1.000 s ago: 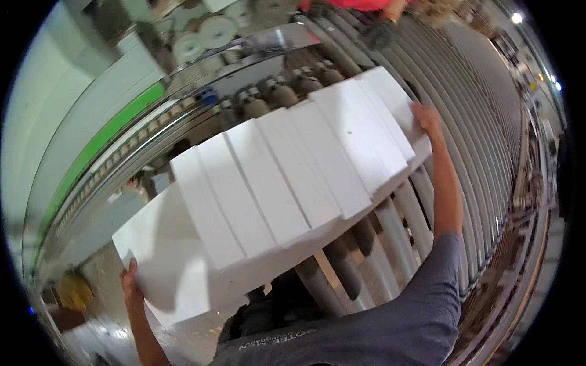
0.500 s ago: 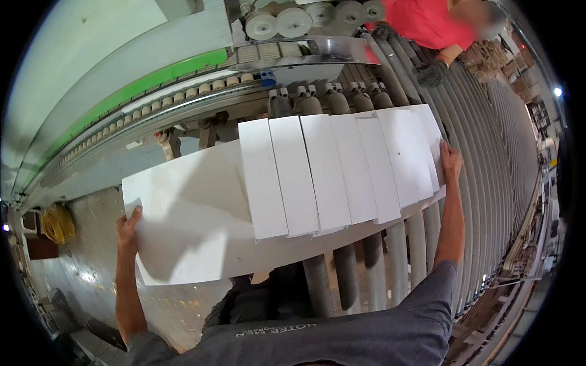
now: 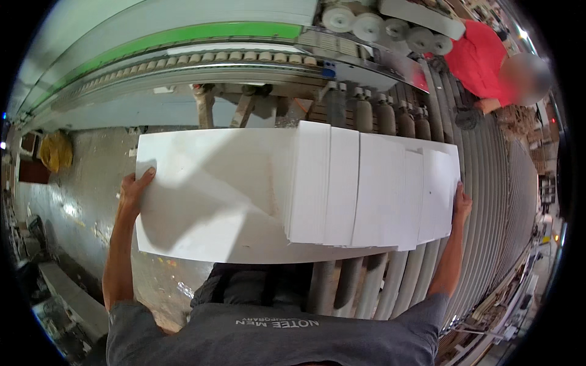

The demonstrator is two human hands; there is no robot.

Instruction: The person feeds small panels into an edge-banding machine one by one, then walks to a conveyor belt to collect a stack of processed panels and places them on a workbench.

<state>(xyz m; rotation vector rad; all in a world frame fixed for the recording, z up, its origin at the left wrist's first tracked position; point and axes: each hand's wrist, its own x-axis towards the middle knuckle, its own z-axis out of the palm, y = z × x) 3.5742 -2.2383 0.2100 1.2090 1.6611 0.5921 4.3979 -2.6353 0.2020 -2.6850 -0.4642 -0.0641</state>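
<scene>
A long white board (image 3: pixel 201 201) stretches level in front of me, held between my two hands. My left hand (image 3: pixel 135 188) grips its left end, with the thumb on top. On its right half lie several smaller white panels (image 3: pixel 384 189), overlapping like fanned cards. At the right end, my right hand (image 3: pixel 463 202) is closed on the edge, thumb up; whether its fingers also touch the nearest small panel, I cannot tell. The fingers of both hands are mostly hidden under or behind the edge.
Grey conveyor rollers (image 3: pixel 372 283) run under the board's right part and on to the right. Beyond stands a machine with a green strip (image 3: pixel 244 30) and a row of small rollers. A person in red (image 3: pixel 479 61) is at the far right. A yellow bag (image 3: pixel 56 151) lies left.
The board has come from slanted to nearly level in view. The small panels have slid toward its right end and now overlap more tightly. Both hands keep their hold.
</scene>
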